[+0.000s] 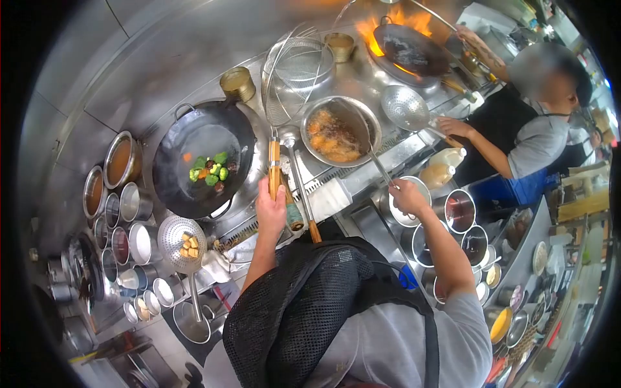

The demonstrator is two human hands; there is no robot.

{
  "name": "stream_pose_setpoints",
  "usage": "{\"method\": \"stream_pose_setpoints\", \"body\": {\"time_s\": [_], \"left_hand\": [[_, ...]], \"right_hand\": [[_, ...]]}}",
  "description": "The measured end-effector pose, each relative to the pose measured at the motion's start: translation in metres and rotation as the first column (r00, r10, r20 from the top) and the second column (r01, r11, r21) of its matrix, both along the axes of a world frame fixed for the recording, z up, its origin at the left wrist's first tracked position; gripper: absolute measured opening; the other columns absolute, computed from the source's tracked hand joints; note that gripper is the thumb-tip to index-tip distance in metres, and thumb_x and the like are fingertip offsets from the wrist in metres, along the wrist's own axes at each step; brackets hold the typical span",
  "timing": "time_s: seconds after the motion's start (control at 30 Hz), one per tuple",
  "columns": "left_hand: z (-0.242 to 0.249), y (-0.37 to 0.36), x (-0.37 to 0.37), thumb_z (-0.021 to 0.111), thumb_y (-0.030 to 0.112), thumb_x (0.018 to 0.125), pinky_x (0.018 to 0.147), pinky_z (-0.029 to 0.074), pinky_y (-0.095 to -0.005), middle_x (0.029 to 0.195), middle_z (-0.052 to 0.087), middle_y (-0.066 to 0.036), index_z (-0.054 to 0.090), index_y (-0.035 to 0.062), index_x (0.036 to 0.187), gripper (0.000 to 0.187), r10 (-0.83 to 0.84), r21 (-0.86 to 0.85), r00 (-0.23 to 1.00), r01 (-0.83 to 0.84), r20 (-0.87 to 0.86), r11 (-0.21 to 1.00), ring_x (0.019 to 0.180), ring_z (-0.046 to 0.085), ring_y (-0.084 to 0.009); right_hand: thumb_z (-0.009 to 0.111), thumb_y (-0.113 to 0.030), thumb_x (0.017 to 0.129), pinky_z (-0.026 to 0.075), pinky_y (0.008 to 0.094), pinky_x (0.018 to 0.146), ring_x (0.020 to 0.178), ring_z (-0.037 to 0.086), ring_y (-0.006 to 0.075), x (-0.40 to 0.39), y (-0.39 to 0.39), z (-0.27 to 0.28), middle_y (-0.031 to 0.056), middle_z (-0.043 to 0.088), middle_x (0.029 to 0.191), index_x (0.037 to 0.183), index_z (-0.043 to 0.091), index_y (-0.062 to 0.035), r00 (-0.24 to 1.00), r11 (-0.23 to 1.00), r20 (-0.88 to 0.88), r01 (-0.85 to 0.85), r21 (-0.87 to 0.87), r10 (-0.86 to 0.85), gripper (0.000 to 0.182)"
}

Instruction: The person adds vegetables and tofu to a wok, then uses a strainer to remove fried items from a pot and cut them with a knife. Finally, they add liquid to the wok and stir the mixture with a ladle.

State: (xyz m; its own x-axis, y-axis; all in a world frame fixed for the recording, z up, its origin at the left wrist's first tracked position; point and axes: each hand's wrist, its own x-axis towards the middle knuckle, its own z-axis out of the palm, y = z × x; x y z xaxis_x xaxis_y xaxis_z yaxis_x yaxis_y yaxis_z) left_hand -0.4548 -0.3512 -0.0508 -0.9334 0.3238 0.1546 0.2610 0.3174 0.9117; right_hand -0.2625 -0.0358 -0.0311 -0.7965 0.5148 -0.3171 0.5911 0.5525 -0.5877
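My left hand (270, 208) is wrapped round the wooden handle of a wire mesh strainer (284, 97), whose basket leans over the metal pot behind. My right hand (410, 198) grips the thin metal handle of a ladle (380, 165). Its handle runs into a steel pot (373, 119), and the ladle's bowl is hidden there. Golden-brown pieces of food (333, 137) bubble in oil inside this pot. Left of my left hand, a black wok (187, 139) holds broccoli (212, 169) and orange pieces.
A perforated skimmer (169, 229) with tan cubes lies at the left. Several seasoning containers (143, 242) stand beyond it. At the right, a co-worker (543, 129) stands near a flaming wok (414, 52) and another perforated skimmer (404, 108). More pots (460, 212) sit beside my right arm.
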Motion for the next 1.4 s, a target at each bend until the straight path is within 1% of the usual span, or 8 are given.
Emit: {"method": "stream_pose_setpoints", "body": {"time_s": [0.07, 0.17, 0.23, 0.3, 0.5, 0.8, 1.07, 1.4], "left_hand": [[0.000, 0.005, 0.005, 0.057, 0.017, 0.096, 0.076, 0.050, -0.0415, 0.093, 0.064, -0.018, 0.050, 0.0021, 0.125, 0.034, 0.009, -0.006, 0.999, -0.009, -0.046, 1.000, 0.083, 0.064, -0.0327], [0.001, 0.014, 0.012, 0.056, 0.019, 0.097, 0.075, 0.050, -0.0463, 0.093, 0.064, -0.023, 0.049, 0.0040, 0.125, 0.033, 0.033, -0.039, 0.985, -0.040, -0.167, 0.998, 0.085, 0.065, -0.0420], [0.006, 0.021, 0.017, 0.055, 0.018, 0.097, 0.076, 0.049, -0.0474, 0.094, 0.064, -0.023, 0.049, 0.0042, 0.126, 0.033, 0.026, -0.055, 0.992, -0.033, -0.121, 0.998, 0.087, 0.064, -0.0431], [0.004, 0.027, 0.017, 0.055, 0.017, 0.097, 0.076, 0.049, -0.0482, 0.095, 0.064, -0.024, 0.049, 0.0043, 0.126, 0.033, 0.035, -0.078, 0.989, -0.046, -0.144, 0.996, 0.088, 0.064, -0.0436], [0.001, 0.034, 0.009, 0.055, 0.017, 0.096, 0.078, 0.049, -0.0495, 0.099, 0.064, -0.025, 0.049, 0.0050, 0.127, 0.034, 0.024, -0.118, 0.983, -0.046, -0.182, 0.992, 0.091, 0.063, -0.0452], [-0.021, 0.032, -0.008, 0.054, 0.017, 0.095, 0.079, 0.049, -0.0500, 0.101, 0.066, -0.024, 0.047, 0.0074, 0.130, 0.037, -0.022, -0.280, 0.979, -0.036, -0.202, 0.959, 0.092, 0.064, -0.0448], [-0.046, 0.038, -0.021, 0.055, 0.018, 0.094, 0.079, 0.048, -0.0545, 0.101, 0.066, -0.024, 0.046, 0.0100, 0.124, 0.033, -0.071, -0.379, 0.991, 0.023, -0.115, 0.925, 0.093, 0.062, -0.0476], [-0.059, 0.038, -0.029, 0.056, 0.017, 0.093, 0.080, 0.047, -0.0538, 0.106, 0.063, -0.027, 0.044, 0.0095, 0.123, 0.033, -0.093, -0.334, 0.985, 0.041, -0.144, 0.942, 0.096, 0.061, -0.0473]], "right_hand": [[0.059, -0.020, 0.093, 0.045, 0.0320, 0.037, 0.040, 0.053, 0.0155, 0.004, 0.007, 0.005, 0.0125, 0.062, 0.066, 0.114, 0.062, -0.0003, 0.991, 0.921, 0.042, 0.132, -0.366, -0.125, 0.029], [0.060, -0.021, 0.095, 0.042, 0.0272, 0.036, 0.041, 0.048, 0.0095, 0.005, 0.020, 0.007, 0.0058, 0.058, 0.063, 0.114, 0.062, -0.0002, 0.988, 0.813, 0.082, 0.156, -0.560, -0.133, 0.028], [0.058, -0.021, 0.097, 0.039, 0.0263, 0.035, 0.041, 0.047, 0.0088, 0.006, 0.028, -0.004, 0.0033, 0.056, 0.062, 0.115, 0.060, -0.0009, 0.986, 0.727, 0.095, 0.166, -0.666, -0.138, 0.027], [0.056, -0.020, 0.099, 0.035, 0.0243, 0.034, 0.041, 0.044, 0.0075, 0.008, 0.031, -0.007, 0.0020, 0.054, 0.062, 0.119, 0.057, 0.0002, 0.975, 0.515, 0.103, 0.193, -0.835, -0.199, 0.028], [0.057, -0.023, 0.100, 0.031, 0.0218, 0.035, 0.039, 0.036, 0.0054, 0.028, 0.033, -0.053, 0.0007, 0.053, 0.062, 0.122, 0.053, 0.0024, 0.953, 0.183, 0.030, 0.089, -0.979, -0.302, 0.034], [0.057, -0.023, 0.101, 0.030, 0.0209, 0.035, 0.039, 0.034, 0.0046, 0.050, -0.007, -0.074, -0.0020, 0.048, 0.060, 0.121, 0.056, -0.0028, 0.906, 0.045, -0.038, -0.021, -0.999, -0.422, 0.029], [0.055, -0.021, 0.101, 0.029, 0.0205, 0.034, 0.039, 0.034, 0.0038, 0.054, -0.034, -0.060, -0.0025, 0.046, 0.060, 0.123, 0.054, -0.0020, 0.872, 0.065, -0.033, -0.002, -0.998, -0.488, 0.029], [0.055, -0.021, 0.101, 0.028, 0.0199, 0.033, 0.039, 0.031, 0.0029, 0.056, -0.059, -0.066, -0.0048, 0.040, 0.057, 0.123, 0.053, -0.0022, 0.837, 0.039, -0.060, -0.046, -0.998, -0.544, 0.029]]}}
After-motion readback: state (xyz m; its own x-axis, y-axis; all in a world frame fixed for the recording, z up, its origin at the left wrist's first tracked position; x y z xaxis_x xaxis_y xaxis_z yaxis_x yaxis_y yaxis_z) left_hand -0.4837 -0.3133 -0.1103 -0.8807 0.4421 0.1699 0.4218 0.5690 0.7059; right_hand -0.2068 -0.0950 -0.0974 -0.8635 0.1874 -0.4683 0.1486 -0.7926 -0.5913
